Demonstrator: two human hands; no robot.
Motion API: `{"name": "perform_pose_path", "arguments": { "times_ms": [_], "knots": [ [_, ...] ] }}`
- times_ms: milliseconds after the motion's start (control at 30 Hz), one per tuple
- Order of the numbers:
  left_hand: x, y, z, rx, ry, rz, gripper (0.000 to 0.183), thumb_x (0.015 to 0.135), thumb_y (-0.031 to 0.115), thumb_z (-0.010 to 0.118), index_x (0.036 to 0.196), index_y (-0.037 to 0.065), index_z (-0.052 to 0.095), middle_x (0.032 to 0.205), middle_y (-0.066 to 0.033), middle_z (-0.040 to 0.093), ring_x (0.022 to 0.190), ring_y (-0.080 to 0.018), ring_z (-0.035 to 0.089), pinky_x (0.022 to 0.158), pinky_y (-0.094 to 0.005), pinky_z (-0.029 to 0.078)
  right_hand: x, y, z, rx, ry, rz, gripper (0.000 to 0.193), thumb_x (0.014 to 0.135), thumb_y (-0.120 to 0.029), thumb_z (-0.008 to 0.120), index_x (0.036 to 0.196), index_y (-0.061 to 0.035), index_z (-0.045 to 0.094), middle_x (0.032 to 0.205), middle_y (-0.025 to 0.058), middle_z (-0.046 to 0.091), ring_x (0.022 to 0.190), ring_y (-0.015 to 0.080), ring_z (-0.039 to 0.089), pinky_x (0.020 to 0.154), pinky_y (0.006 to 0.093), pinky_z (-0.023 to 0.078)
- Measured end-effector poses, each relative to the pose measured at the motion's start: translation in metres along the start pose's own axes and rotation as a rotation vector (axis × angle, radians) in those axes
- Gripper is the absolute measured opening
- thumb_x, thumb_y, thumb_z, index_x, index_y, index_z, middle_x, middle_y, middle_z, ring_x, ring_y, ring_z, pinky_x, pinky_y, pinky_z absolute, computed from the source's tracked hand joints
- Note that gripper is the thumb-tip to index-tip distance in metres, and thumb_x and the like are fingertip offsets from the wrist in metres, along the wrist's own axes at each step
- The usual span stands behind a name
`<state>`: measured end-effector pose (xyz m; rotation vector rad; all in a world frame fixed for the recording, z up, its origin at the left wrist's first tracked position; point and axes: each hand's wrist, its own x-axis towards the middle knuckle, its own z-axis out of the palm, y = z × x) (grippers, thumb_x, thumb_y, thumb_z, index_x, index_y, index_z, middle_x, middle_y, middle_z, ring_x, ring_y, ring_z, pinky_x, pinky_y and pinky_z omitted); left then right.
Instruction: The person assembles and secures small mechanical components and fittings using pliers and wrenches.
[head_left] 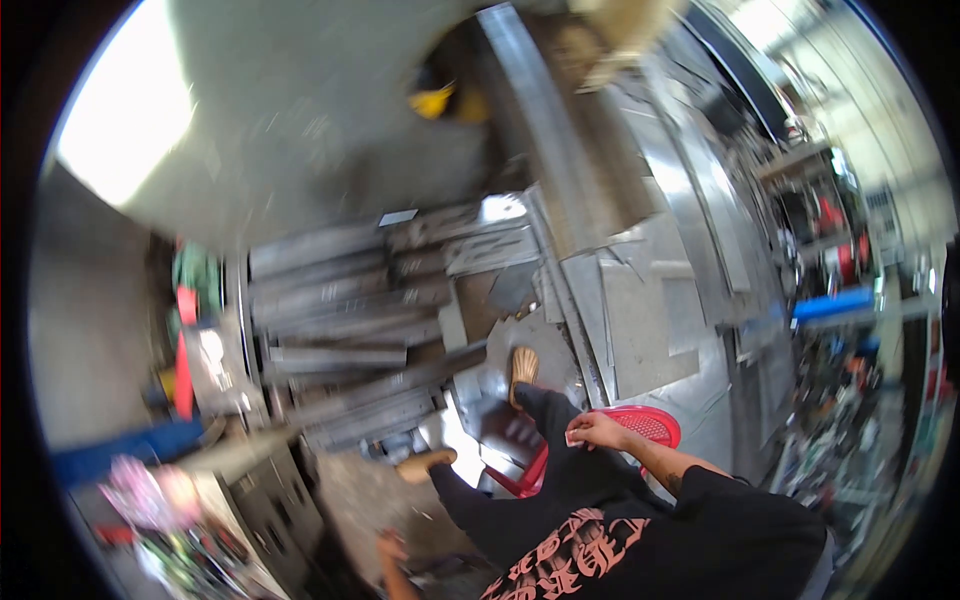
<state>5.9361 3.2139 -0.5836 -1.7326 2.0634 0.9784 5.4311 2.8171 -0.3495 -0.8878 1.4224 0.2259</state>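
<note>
My right hand rests over my right thigh, its fingers pinched on a small pale-and-red item too small to name. Close beside that hand shows the perforated red plastic seat of a chair or stool; another red part of it appears between my legs. My left hand hangs low at my left side, above the floor, blurred by motion, and its fingers cannot be made out. Tan clogs are on my feet, the right clog set farther ahead than the left clog.
Stacked metal strips lie ahead on the left. Flat sheet metal spreads to the right, with a long metal channel beyond. A drawer cabinet stands near left, topped with clutter. Crowded shelves line the right.
</note>
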Motion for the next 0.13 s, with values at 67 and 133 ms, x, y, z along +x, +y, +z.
{"name": "perform_pose_path", "arguments": {
  "times_ms": [67, 133],
  "knots": [
    [0.074, 0.074, -0.049, -1.281, -0.173, -0.937, 0.032, 0.092, 0.030, 0.057, 0.110, 0.004, 0.059, 0.080, -0.0109, 0.064, 0.069, -0.0226, 0.063, 0.056, -0.0365, 0.052, -0.015, 0.042, -0.041, 0.169, 0.119, -0.052, 0.034, 0.086, -0.024, 0.067, 0.109, 0.0002, 0.059, 0.093, 0.0072, 0.067, 0.081, 0.0136, 0.065, 0.063, 0.0266, 0.053],
    [0.125, 0.104, -0.096, -1.115, 0.012, -0.759, 0.048, 0.088, 0.034, 0.064, 0.123, 0.003, 0.054, 0.084, -0.0155, 0.066, 0.067, -0.0263, 0.064, 0.054, -0.0386, 0.053, -0.008, 0.064, -0.089, 0.266, 0.125, -0.131, 0.035, 0.085, -0.025, 0.069, 0.107, 0.0006, 0.059, 0.092, 0.0075, 0.068, 0.080, 0.0145, 0.065, 0.063, 0.0272, 0.053]
  ]
}}
